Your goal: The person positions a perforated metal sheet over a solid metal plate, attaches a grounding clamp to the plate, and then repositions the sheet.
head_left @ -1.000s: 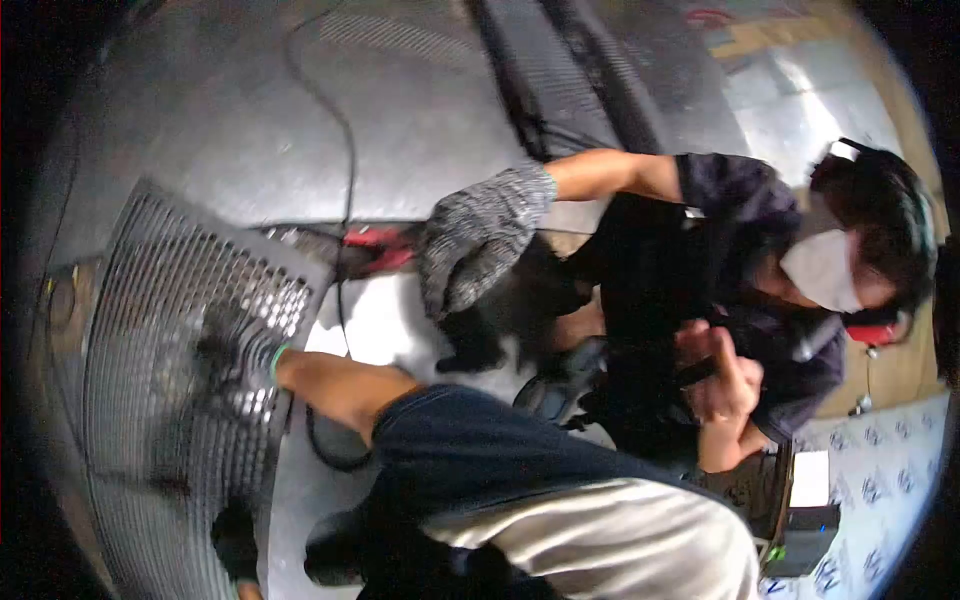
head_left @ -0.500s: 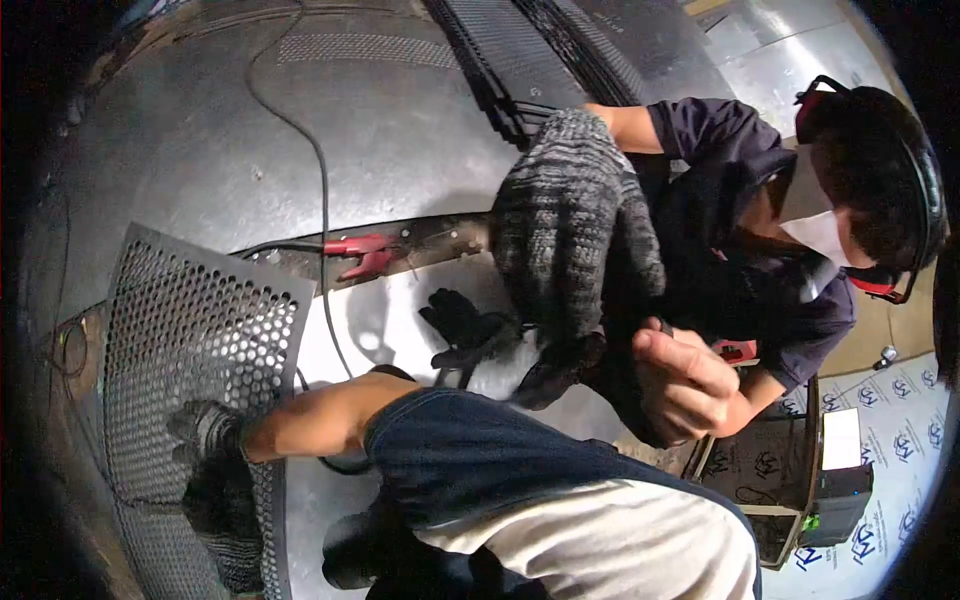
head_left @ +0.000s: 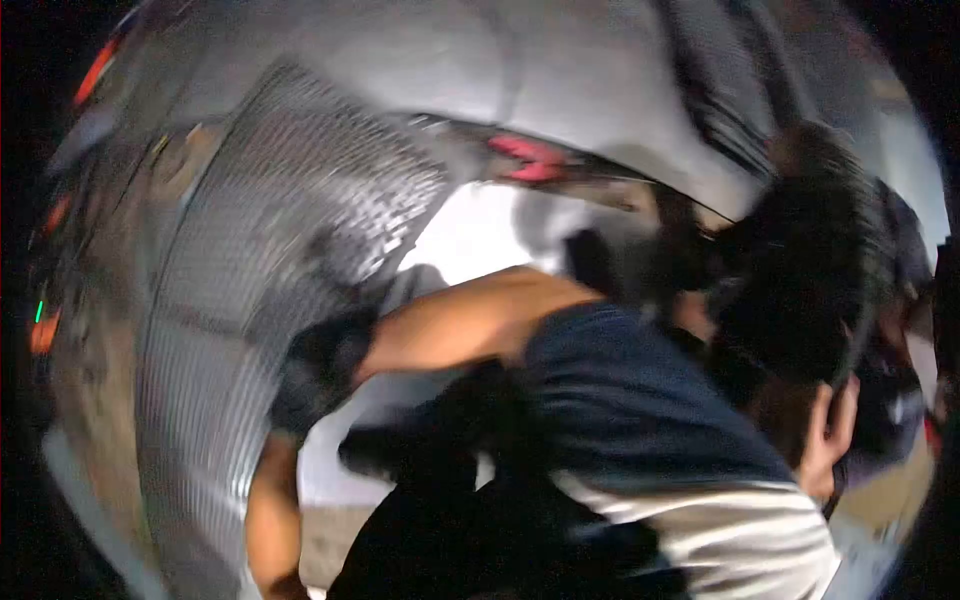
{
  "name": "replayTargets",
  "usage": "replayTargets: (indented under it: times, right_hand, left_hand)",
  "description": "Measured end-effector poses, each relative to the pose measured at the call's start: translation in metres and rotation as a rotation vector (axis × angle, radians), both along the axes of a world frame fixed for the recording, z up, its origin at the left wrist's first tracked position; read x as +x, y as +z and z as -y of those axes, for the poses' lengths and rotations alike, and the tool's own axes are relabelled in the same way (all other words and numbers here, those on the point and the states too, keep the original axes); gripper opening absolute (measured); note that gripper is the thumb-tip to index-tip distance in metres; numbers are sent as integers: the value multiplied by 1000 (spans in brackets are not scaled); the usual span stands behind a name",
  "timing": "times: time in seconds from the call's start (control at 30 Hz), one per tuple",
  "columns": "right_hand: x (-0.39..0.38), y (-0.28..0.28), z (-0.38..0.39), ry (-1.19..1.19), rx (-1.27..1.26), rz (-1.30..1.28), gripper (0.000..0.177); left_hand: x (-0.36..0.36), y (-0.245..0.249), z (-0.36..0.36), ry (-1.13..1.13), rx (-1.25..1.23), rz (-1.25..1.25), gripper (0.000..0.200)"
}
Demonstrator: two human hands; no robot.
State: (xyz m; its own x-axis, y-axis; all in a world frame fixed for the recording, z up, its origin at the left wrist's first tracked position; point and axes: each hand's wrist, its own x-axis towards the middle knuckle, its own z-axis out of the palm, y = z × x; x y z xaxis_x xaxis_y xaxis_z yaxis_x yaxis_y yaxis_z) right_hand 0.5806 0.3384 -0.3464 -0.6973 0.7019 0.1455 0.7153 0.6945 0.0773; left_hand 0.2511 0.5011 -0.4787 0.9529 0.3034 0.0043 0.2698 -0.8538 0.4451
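The whole view is smeared by motion. A large perforated metal sheet (head_left: 300, 200) fills the left and centre. My left forearm rises from the bottom edge to my left hand (head_left: 300, 405), in a dark glove, which sits on the sheet's right edge and seems to grip it. A co-worker in a blue and white shirt (head_left: 640, 420) bends in front of me. That person's bare forearm (head_left: 450, 320) reaches to the same edge, with a dark gloved hand (head_left: 335, 350) right beside mine. My right hand does not show.
A red clamp (head_left: 525, 160) lies on the metal floor behind the sheet, next to a bright white patch (head_left: 465, 235). A second person with dark hair (head_left: 800, 270) crouches at the right, one bare hand (head_left: 830, 430) raised. Small lights (head_left: 40, 320) glow at the far left.
The view has swung hard and blurred. The perforated sheet now looms larger and nearer the centre. The second person's grey-gloved hand, raised before, has dropped out of sight.
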Motion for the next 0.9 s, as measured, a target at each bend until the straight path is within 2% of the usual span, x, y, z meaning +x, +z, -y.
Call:
replayTargets:
  times: [0.03, 0.07, 0.1, 0.17, 0.2, 0.27, 0.3, 0.37, 0.4, 0.43, 0.47, 0.5, 0.57, 0.6, 0.67, 0.7, 0.77, 0.8, 0.83, 0.9]
  right_hand:
    - [-37, -56, -41, 100, -83, -222, 37]
    - [-76, -110, -73, 207, -192, -368, 38]
    - [-116, -150, -97, 308, -278, -452, 40]
    - [-168, -198, -120, 443, -396, -505, 43]
    - [-174, -210, -125, 481, -427, -497, 44]
    - [-187, -230, -131, 541, -484, -474, 47]
    - [-189, -237, -133, 557, -502, -460, 49]
    - [-188, -245, -138, 572, -528, -423, 52]
    - [-189, -249, -141, 575, -539, -403, 53]
    - [-189, -247, -143, 584, -546, -386, 53]
    - [-189, -240, -147, 515, -599, -249, 52]
    - [-190, -238, -149, 444, -650, -114, 50]
    - [-190, -250, -158, 438, -671, -62, 47]
    - [-190, -249, -163, 426, -712, -54, 47]
    - [-192, -249, -170, 437, -714, -76, 41]
    - [-194, -256, -171, 456, -674, -115, 37]
    - [-202, -236, -175, 369, -780, -48, 35]
    - [-208, -254, -177, 329, -765, 34, 34]
    - [-212, -261, -178, 373, -708, -37, 37]
    - [-220, -277, -185, 457, -634, -177, 40]
  left_hand:
    - [0, -2, 9, 24, -23, 10, 36]
    - [2, -4, 18, 155, -180, 82, 30]
    - [0, 0, 26, 239, -170, 12, 30]
    - [-3, -1, 32, 340, -80, 235, 43]
    - [-7, -11, 36, 386, -73, 206, 43]
    - [-20, -41, 45, 245, 53, 35, 50]
    - [-28, -35, 48, 271, 49, 36, 50]
    - [-48, -21, 57, 513, -272, 27, 53]
    - [-61, -22, 65, 525, -282, 40, 53]
    - [-76, -26, 73, 585, -346, -68, 56]
    - [-90, -32, 83, 641, -414, -181, 59]
    - [-107, -44, 97, 651, -423, -172, 59]
    - [-136, -69, 131, 602, -173, -589, 67]
    - [-142, -64, 143, 611, -179, -584, 67]
    - [-151, -50, 166, 627, -343, -816, 77]
    - [-160, -54, 180, 629, -354, -811, 77]
    - [-175, -67, 204, 799, -507, -750, 85]
    - [-176, -63, 211, 786, -440, -782, 82]
    - [-178, -61, 215, 798, -458, -786, 82]
    - [-185, -60, 217, 826, -316, -666, 79]
